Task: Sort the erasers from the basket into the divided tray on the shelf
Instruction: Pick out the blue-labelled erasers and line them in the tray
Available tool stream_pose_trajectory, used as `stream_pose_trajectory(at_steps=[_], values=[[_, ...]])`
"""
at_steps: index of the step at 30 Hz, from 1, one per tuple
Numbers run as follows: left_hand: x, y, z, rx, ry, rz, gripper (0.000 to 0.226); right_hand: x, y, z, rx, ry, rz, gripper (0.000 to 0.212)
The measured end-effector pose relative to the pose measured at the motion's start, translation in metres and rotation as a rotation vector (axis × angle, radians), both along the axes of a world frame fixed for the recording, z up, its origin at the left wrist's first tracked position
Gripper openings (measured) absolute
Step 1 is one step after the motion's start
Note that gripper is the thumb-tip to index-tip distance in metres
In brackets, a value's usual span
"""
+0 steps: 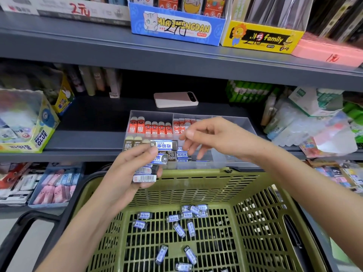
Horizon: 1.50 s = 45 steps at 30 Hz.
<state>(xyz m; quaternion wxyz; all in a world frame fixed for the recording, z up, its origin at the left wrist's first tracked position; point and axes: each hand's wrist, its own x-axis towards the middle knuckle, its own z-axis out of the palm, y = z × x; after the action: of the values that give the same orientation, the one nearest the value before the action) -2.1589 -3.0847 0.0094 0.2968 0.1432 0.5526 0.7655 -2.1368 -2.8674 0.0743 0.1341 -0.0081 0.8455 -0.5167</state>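
Observation:
My left hand [129,169] grips a stack of several blue-and-white erasers [164,145] just above the near rim of the green basket [196,179]. To the right of the stack, my right hand [208,135] hovers over the clear divided tray [233,122], fingers apart and holding nothing. The tray on the middle shelf holds red erasers [151,127] at the back, brown ones [129,143] at front left and blue-and-white ones [182,155] in front. Several loose blue-and-white erasers [179,229] lie on the basket floor.
A pink phone [175,99] lies on the shelf behind the tray. A glue box [42,134] stands at left, plastic-wrapped packs [314,122] at right. Display boxes [176,26] sit on the upper shelf. A lower bin of pink erasers [57,188] is at left.

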Motion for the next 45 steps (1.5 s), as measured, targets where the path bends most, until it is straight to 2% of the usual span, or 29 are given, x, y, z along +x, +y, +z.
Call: stream_pose_trajectory(at_steps=[1,3,7,10,13,16,18,20,23,26,29,33,40,43,45], values=[[0.001,0.001,-0.001,0.0,0.007,-0.005,0.023,0.005,-0.007,0.003,-0.1,-0.011,0.004,0.015],[0.003,0.003,-0.002,0.013,0.015,-0.005,0.021,0.012,-0.018,0.003,-0.165,-0.006,0.033,0.014],[0.003,0.006,-0.001,0.068,-0.08,-0.026,0.029,0.017,-0.026,-0.003,-0.27,0.059,0.041,0.033],[0.003,0.006,-0.001,0.103,-0.158,-0.101,0.029,0.018,-0.031,-0.008,-0.329,0.125,0.036,0.023],[0.006,0.007,0.0,0.084,-0.138,-0.2,0.026,0.013,-0.032,-0.012,-0.377,0.191,-0.029,0.008],[0.007,0.006,0.002,0.06,-0.12,-0.213,0.029,0.004,-0.015,-0.006,-0.469,0.083,-0.133,0.011],[0.005,0.004,0.002,0.062,-0.127,-0.19,0.025,-0.001,0.003,-0.003,-0.26,0.052,-0.152,0.016],[0.003,0.003,0.002,0.071,-0.136,-0.163,0.018,-0.007,0.02,-0.006,0.138,0.082,-0.132,0.017],[0.001,0.001,0.002,0.079,-0.146,-0.138,0.022,-0.017,0.033,-0.017,0.718,0.09,-0.01,0.022],[0.0,0.0,0.003,0.064,-0.145,-0.134,0.024,-0.02,0.029,-0.026,1.049,0.115,0.091,0.028],[0.0,0.0,0.003,0.054,-0.145,-0.125,0.024,-0.023,0.023,-0.031,1.181,0.233,0.101,0.03],[0.0,0.001,0.003,0.059,-0.144,-0.112,0.023,-0.023,0.011,-0.038,1.305,0.231,0.122,0.031],[0.0,0.002,0.003,0.051,-0.145,-0.101,0.022,-0.031,0.007,-0.041,1.195,0.1,0.141,0.024],[0.001,0.003,0.001,0.052,-0.143,-0.107,0.022,-0.029,0.01,-0.042,1.183,0.123,0.176,0.015],[0.001,0.003,0.0,0.055,-0.144,-0.105,0.023,-0.026,0.013,-0.042,1.164,0.13,0.19,0.019]])
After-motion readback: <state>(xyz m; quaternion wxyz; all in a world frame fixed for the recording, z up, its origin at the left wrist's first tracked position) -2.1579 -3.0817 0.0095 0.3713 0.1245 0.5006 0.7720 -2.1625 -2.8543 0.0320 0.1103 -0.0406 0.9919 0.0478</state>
